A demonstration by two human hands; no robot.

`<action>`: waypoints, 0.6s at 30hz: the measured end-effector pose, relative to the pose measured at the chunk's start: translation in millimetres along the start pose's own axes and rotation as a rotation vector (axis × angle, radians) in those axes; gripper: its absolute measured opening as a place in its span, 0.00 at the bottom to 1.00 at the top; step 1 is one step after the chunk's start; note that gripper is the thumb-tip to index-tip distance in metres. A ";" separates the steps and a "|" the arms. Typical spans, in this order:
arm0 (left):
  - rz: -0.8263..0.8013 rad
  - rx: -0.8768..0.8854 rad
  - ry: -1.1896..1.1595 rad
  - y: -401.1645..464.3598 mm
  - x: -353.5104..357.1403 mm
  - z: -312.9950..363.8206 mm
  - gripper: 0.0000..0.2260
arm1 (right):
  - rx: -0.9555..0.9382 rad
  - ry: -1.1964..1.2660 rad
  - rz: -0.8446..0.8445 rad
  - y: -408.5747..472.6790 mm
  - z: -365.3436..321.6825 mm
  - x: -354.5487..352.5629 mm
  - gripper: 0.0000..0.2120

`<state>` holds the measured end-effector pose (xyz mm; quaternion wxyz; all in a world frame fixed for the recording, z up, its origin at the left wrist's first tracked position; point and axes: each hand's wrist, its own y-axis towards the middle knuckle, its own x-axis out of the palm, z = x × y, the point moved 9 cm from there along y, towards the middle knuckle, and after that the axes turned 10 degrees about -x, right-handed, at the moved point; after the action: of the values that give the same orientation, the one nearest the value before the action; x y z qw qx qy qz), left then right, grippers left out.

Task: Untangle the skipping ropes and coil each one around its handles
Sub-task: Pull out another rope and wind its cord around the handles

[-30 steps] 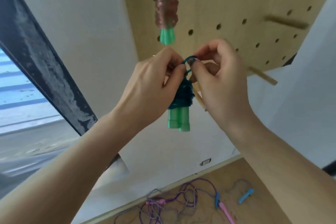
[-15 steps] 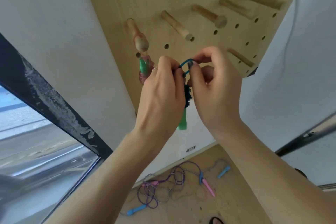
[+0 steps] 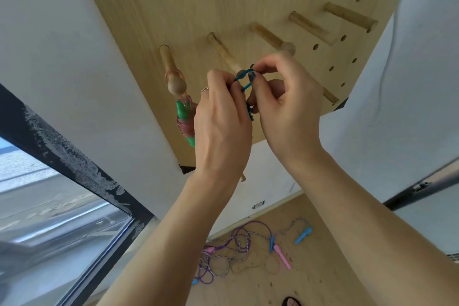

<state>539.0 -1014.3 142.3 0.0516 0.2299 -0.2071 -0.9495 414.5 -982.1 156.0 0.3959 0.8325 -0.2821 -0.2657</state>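
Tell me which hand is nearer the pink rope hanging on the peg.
Left. The left hand is right beside the pink rope; the right hand is farther off, beyond the left.

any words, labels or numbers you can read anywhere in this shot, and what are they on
None can be read.
The small dark plate low on the white wall, just above the floor, may carry marks, but it is too small and blurred to read.
The pegboard, its pegs, the teal rope pinched by the left hand and right hand, the hung green-handled rope and the ropes on the floor show no text.
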 end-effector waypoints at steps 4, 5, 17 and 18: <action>0.026 -0.009 0.004 2.1 1.5 1.2 0.06 | 0.003 0.034 -0.014 4.6 4.2 1.2 0.03; 0.033 -0.011 0.006 2.8 1.3 1.1 0.06 | -0.001 0.041 -0.018 6.5 4.1 1.6 0.03; 0.109 0.034 0.086 10.0 0.0 -3.1 0.07 | 0.003 0.117 -0.095 16.2 9.4 10.1 0.05; 0.115 0.044 0.097 10.0 0.0 -2.8 0.07 | 0.006 0.122 -0.102 16.3 10.4 10.7 0.06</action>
<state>540.3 -1024.4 144.1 0.1110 0.2646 -0.2383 -0.9278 410.9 -1003.3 161.2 0.3958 0.8617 -0.2152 -0.2333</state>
